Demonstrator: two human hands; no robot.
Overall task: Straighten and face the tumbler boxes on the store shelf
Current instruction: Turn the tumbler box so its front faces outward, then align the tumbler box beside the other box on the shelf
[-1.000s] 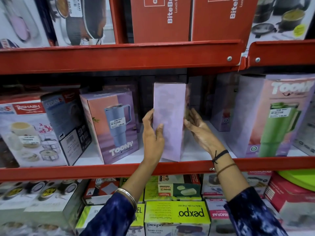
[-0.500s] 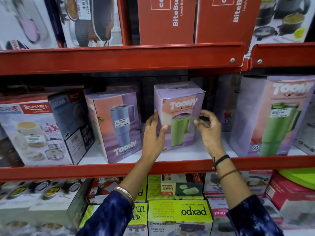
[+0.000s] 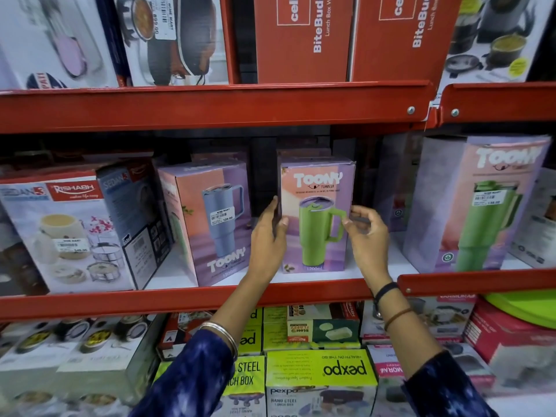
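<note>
A purple Toony tumbler box with a green tumbler picture (image 3: pixel 316 218) stands upright on the middle shelf, its front facing me. My left hand (image 3: pixel 267 236) presses flat against its left side. My right hand (image 3: pixel 364 233) has its fingertips at the box's right edge, fingers curled. To the left stands another Toony box with a blue tumbler (image 3: pixel 210 218), turned at a slight angle. A larger Toony box with a green tumbler (image 3: pixel 481 206) stands at the right, also angled.
Rishabh casserole boxes (image 3: pixel 69 233) fill the shelf's left end. The red shelf lip (image 3: pixel 180 299) runs below my wrists. Red lunch-box cartons (image 3: pixel 301 37) sit on the shelf above; pexpo boxes (image 3: pixel 319 371) lie below. More purple boxes stand behind in shadow.
The middle box has been turned from showing its plain side to facing front, and set upright and square on the shelf. Both hands stayed at its sides.
</note>
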